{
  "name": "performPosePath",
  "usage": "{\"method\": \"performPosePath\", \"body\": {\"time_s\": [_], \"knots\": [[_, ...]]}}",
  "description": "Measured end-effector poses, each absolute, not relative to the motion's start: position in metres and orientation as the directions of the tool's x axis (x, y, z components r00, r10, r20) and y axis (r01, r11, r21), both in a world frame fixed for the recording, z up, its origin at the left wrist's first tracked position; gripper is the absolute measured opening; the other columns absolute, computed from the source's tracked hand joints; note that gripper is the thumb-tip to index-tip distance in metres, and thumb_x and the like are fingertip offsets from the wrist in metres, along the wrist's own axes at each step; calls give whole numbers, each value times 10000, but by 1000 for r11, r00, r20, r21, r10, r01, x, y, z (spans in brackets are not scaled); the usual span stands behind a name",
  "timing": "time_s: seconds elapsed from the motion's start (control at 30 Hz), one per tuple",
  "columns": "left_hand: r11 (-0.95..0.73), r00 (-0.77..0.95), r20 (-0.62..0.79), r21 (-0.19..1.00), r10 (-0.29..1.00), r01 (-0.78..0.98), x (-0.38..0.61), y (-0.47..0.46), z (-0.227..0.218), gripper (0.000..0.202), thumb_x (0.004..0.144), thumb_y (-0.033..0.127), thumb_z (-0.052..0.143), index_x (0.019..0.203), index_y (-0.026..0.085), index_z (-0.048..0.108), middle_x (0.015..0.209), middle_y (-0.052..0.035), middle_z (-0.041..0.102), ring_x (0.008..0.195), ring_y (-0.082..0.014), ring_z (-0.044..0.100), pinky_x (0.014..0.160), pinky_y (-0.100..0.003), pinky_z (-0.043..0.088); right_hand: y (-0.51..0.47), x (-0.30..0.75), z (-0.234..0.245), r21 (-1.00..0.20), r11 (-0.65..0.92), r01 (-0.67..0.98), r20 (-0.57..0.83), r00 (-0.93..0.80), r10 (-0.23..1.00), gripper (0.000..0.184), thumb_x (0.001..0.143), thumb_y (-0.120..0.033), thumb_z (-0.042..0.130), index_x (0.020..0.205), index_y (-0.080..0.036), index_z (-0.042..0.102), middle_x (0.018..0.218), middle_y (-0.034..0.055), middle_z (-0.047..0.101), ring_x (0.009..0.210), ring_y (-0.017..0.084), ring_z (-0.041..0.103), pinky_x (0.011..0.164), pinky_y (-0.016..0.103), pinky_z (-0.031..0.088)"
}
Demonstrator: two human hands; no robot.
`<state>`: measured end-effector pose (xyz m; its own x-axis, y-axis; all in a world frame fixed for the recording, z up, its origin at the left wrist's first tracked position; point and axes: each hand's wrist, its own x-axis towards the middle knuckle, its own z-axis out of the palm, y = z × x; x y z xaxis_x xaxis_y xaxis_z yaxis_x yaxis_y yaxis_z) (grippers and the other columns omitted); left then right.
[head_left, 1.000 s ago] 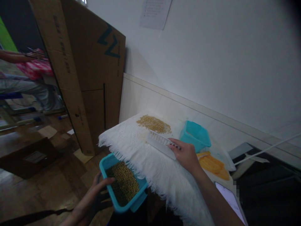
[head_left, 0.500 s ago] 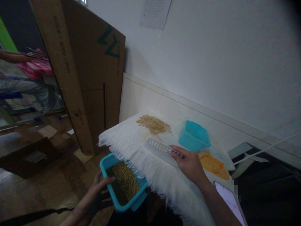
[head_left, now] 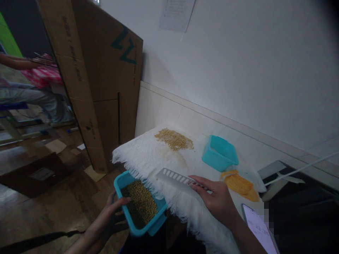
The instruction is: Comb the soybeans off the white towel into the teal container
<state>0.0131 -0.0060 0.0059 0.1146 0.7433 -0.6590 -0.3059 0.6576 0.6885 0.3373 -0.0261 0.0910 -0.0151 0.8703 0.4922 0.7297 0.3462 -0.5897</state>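
My left hand (head_left: 112, 217) grips the side of a blue plastic container (head_left: 139, 231), thumb over the rim. Pale yellow beans (head_left: 145, 203) lie inside it, below the fringed edge of the white tablecloth (head_left: 137, 150). My right hand (head_left: 215, 201) is closed around one end of a grey-white slotted plastic piece (head_left: 174, 181), held tilted over the cloth near that edge. Farther back, a spread of similar beans (head_left: 173, 139) rests on the cloth. A second blue container (head_left: 219, 153) stands to its right.
A crumpled orange-yellow cloth-like item (head_left: 239, 185) and a phone (head_left: 258, 225) lie at the right. A tall cardboard box (head_left: 111, 70) stands left of the table, against the wall (head_left: 238, 63). Beyond it, a person's arm (head_left: 16, 62) and legs show.
My right hand has drawn the slotted piece toward the table's front edge, away from the spread beans. My left hand and its container have hardly moved.
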Motion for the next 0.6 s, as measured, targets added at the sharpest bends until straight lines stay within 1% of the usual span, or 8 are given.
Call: {"method": "performPosePath", "body": {"time_s": [0.1, 0.23, 0.33, 0.4, 0.43, 0.47, 0.53, 0.6], "knots": [[658, 123, -657, 687, 744, -308, 12, -6, 5, 986, 766, 506, 902, 1588, 373, 373, 1305, -151, 744, 996, -370, 819, 839, -490, 658, -31, 335, 93, -611, 327, 721, 458, -15, 889, 249, 918, -266, 692, 1039, -293, 909, 1011, 39, 876, 871, 281, 871, 739, 326, 724], [661, 117, -664, 681, 739, -316, 12, -6, 4, 1051, 732, 512, 926, 1607, 373, 361, 1334, -156, 734, 991, -375, 819, 839, -498, 660, -30, 334, 95, -673, 297, 677, 410, 7, 912, 223, 889, -289, 731, 1021, -281, 910, 995, 46, 882, 823, 277, 867, 681, 306, 705], [663, 116, -666, 678, 737, -317, 13, -6, 4, 1007, 756, 498, 916, 1599, 370, 379, 1349, -163, 725, 987, -366, 819, 842, -487, 660, -17, 327, 96, -733, 257, 630, 390, 79, 917, 249, 887, -331, 757, 1074, -247, 898, 999, 60, 885, 766, 263, 848, 647, 301, 682], [665, 118, -667, 677, 735, -315, 14, -5, 2, 998, 778, 489, 903, 1608, 383, 358, 1360, -162, 715, 971, -360, 821, 840, -486, 658, -2, 315, 96, -764, 239, 599, 378, 116, 918, 291, 923, -349, 726, 1142, -232, 878, 986, 61, 883, 725, 246, 824, 627, 299, 662], [665, 118, -667, 679, 736, -312, 14, -5, 1, 999, 785, 483, 899, 1613, 392, 346, 1369, -160, 708, 964, -358, 821, 835, -487, 659, 8, 307, 95, -772, 245, 587, 381, 119, 917, 302, 921, -342, 717, 1152, -223, 871, 971, 60, 881, 727, 245, 817, 631, 300, 655], [664, 117, -666, 681, 737, -308, 14, -4, 0, 993, 788, 480, 897, 1611, 397, 346, 1379, -157, 701, 963, -358, 821, 828, -486, 660, 18, 299, 94, -771, 258, 582, 366, 73, 928, 314, 914, -324, 717, 1171, -217, 864, 991, 59, 880, 762, 248, 818, 664, 305, 656], [663, 117, -663, 687, 739, -298, 15, -3, -4, 970, 782, 478, 898, 1593, 395, 375, 1385, -149, 698, 969, -356, 820, 815, -476, 662, 40, 284, 91, -758, 268, 595, 378, 66, 923, 307, 900, -264, 690, 1149, -218, 864, 983, 45, 877, 789, 243, 806, 713, 310, 645], [665, 104, -668, 689, 737, -287, 15, -1, -8, 963, 763, 479, 907, 1577, 398, 397, 1364, -139, 713, 960, -354, 821, 807, -472, 665, 58, 275, 88, -745, 258, 616, 371, 61, 926, 319, 856, -197, 685, 1118, -216, 866, 940, 27, 872, 803, 238, 799, 751, 309, 635]]}}
